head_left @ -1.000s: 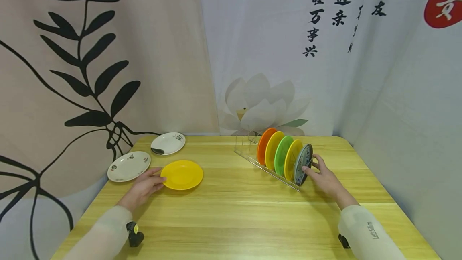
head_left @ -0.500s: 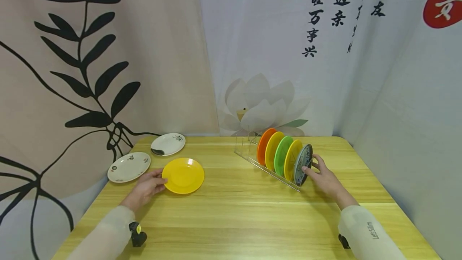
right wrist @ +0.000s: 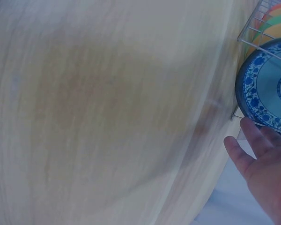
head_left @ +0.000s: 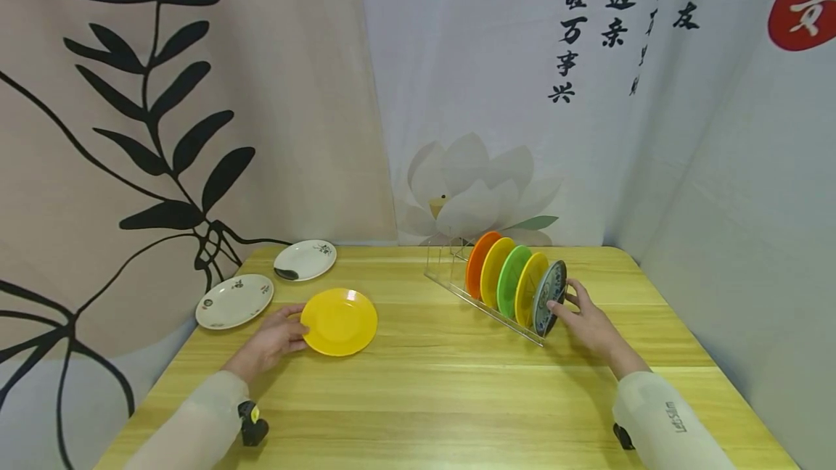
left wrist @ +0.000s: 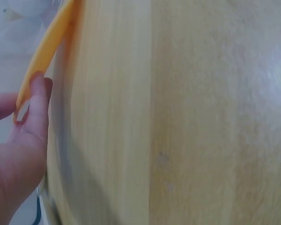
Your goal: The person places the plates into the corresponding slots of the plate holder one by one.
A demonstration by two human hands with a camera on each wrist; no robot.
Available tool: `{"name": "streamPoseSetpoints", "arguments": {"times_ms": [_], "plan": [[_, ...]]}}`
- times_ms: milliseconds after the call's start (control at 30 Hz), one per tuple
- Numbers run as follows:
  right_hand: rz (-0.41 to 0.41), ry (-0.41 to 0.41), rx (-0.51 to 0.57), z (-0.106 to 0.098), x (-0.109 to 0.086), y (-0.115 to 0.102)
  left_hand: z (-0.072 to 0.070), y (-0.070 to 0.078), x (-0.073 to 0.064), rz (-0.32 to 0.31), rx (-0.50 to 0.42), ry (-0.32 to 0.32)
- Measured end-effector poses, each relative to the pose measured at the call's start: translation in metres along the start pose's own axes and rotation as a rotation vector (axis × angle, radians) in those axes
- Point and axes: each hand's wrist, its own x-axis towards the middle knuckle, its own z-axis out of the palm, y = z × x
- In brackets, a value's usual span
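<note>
My left hand [head_left: 277,339] pinches a yellow plate [head_left: 339,322] by its left rim. In the left wrist view the yellow plate [left wrist: 44,51] shows edge-on, tilted, between the thumb and fingers [left wrist: 37,93]. A wire dish rack [head_left: 451,283] at the right holds orange, yellow and green plates on edge, plus a blue-and-white patterned plate [head_left: 548,299] at its near end. My right hand [head_left: 588,321] is beside that patterned plate, fingertips right at its rim. The right wrist view shows these fingers [right wrist: 255,136] loosely extended below the patterned plate [right wrist: 267,84].
Two white plates lie flat at the table's left: a flower-patterned one [head_left: 234,302] and, farther back, one with a dark leaf-like patch [head_left: 305,260]. The wooden table [head_left: 418,397] meets printed curtains at its back edge. Vacant slots show at the rack's left end.
My left hand has lifted the yellow plate slightly and tilted it, carrying it a little to the right and nearer. My right hand and the rack stay put.
</note>
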Motion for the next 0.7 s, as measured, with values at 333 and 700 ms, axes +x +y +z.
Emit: {"name": "streamPoseSetpoints", "arguments": {"times_ms": [333, 700], "plan": [[0.0, -0.003, 0.006, -0.001, 0.0, -0.001, 0.006, 0.009, 0.001, -0.02, -0.13, -0.031], [-0.001, -0.003, 0.01, 0.0, -0.001, -0.002, 0.015, 0.018, 0.003, 0.029, -0.19, -0.084]]}}
